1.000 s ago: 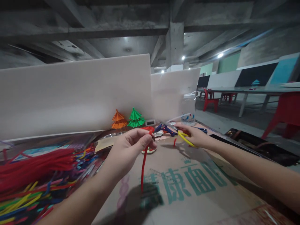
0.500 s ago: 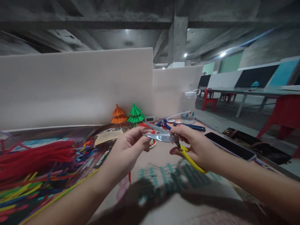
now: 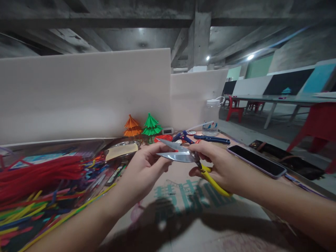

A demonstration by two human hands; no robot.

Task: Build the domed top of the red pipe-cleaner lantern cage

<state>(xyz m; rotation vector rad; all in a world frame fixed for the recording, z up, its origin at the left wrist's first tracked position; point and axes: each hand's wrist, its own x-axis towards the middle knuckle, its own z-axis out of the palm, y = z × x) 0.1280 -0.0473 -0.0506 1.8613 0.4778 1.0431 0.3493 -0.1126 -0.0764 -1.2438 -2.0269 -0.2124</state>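
Centrally, yellow-handled scissors (image 3: 183, 156), steel blades parted, right hand (image 3: 219, 166) fingers gripping handles, left hand (image 3: 143, 168) fingers pinched at blade tips.

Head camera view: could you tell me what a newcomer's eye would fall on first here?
First, the open scissors with yellow handles at centre, held in the right hand, blades pointing towards the left hand, whose fingers touch them. Next, the heap of coloured pipe cleaners at left, then the orange paper tree and green paper tree by the white partition.
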